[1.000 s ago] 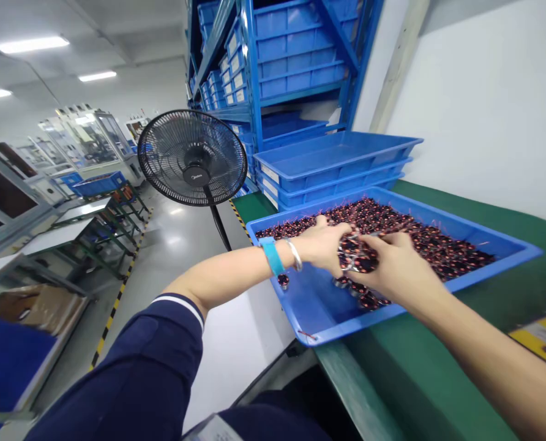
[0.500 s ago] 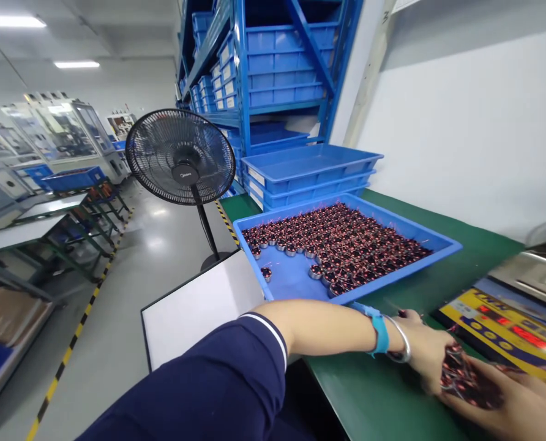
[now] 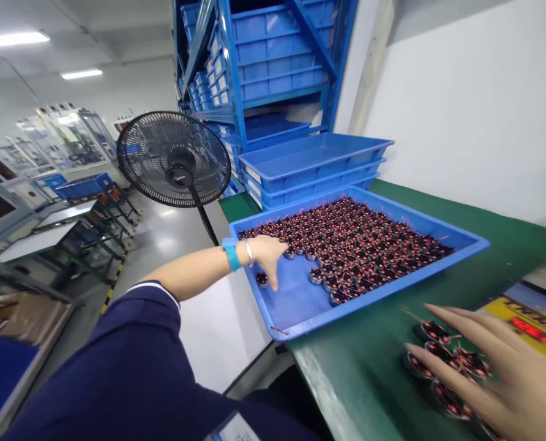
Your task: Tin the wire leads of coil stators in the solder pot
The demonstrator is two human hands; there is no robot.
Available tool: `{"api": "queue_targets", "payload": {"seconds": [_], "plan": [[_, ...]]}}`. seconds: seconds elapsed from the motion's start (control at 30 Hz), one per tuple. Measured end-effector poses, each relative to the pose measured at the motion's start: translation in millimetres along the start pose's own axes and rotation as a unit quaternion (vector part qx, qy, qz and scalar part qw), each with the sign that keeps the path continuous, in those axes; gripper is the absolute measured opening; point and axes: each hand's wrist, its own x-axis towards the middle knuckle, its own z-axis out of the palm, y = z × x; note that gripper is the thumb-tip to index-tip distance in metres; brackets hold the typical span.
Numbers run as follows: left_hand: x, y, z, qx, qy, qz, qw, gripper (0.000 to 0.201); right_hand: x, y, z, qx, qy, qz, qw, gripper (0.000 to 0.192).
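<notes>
My left hand (image 3: 269,252) is over the left part of a blue tray (image 3: 295,334), thumb apart from its fingers, close to the edge of the packed parts. The tray carries rows of small round metal-rimmed parts (image 3: 355,245) with black tops and thin red wires. Just beside my left wrist stands a single such part (image 3: 261,279). At the lower right, my right hand (image 3: 502,361) is stretched out and open, its fingers lying along a cluster of the same parts (image 3: 447,361) on the green table. The palm side of my right hand is hidden.
Stacked blue trays (image 3: 316,162) stand behind the filled one, near a blue rack (image 3: 236,73) of bins. A black fan (image 3: 176,162) is at the left. A yellow-fronted device with red digits (image 3: 525,321) sits at the right, by the white wall.
My left hand has left the cluster at the right and moved over to the tray's left part. My right hand's fingers have straightened, and the cluster now rests on the table.
</notes>
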Motion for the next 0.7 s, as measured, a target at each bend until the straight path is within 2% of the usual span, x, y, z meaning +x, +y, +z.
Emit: {"api": "queue_targets", "payload": {"seconds": [0.03,0.1,0.13,0.2,0.3,0.43,0.57,0.7], "plan": [[2,-13,4.2,0.004,-0.032,-0.037,0.999,0.1,18,-21,0,0.021,-0.014,-0.024,0.999,0.056],[8,-28,14.1,0.0,-0.055,-0.091,0.994,0.103,55,-60,5,-0.001,-0.105,-0.048,0.993,0.053],[11,-32,18.7,0.0,-0.056,-0.104,0.993,0.107,73,-75,11,-0.036,-0.164,-0.031,0.985,0.058],[16,-34,26.3,0.005,-0.048,-0.115,0.992,0.114,101,-94,24,-0.069,-0.214,0.014,0.974,0.074],[21,-36,35.2,-0.009,-0.026,-0.094,0.995,0.109,125,-99,47,-0.098,-0.252,0.073,0.96,0.093],[29,-35,49.3,-0.057,0.026,-0.056,0.996,0.085,130,-99,65,-0.116,-0.265,0.091,0.953,0.092],[46,-17,60.8,-0.097,0.091,-0.003,0.991,0.073,128,-106,68,-0.125,-0.265,0.091,0.952,0.09],[62,5,61.2,-0.128,0.15,0.052,0.979,0.068,125,-107,61,-0.12,-0.265,0.096,0.952,0.096]]}}
